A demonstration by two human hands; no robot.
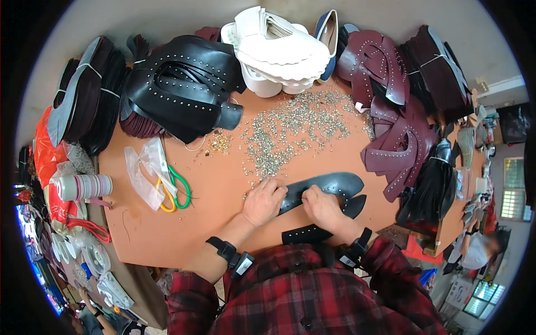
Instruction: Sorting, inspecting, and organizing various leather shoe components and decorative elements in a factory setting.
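Note:
A flat black leather shoe-upper piece (329,185) lies on the orange table (212,223) in front of me. My left hand (263,201) rests with curled fingers on its left end, beside loose silver studs. My right hand (322,205) presses on the middle of the piece, fingers pinched together at its edge; whether a stud is between them is too small to tell. A second black strip (306,234) lies just under my right wrist. A wide scatter of small silver studs (290,131) covers the table beyond my hands.
Stacks of studded black leather pieces (184,86) sit at the back left, white pieces (279,50) at the back, maroon ones (391,111) at the right. Scissors with green and yellow handles (174,190) and clear plastic bags (142,170) lie at the left. Another person (480,248) sits at the far right.

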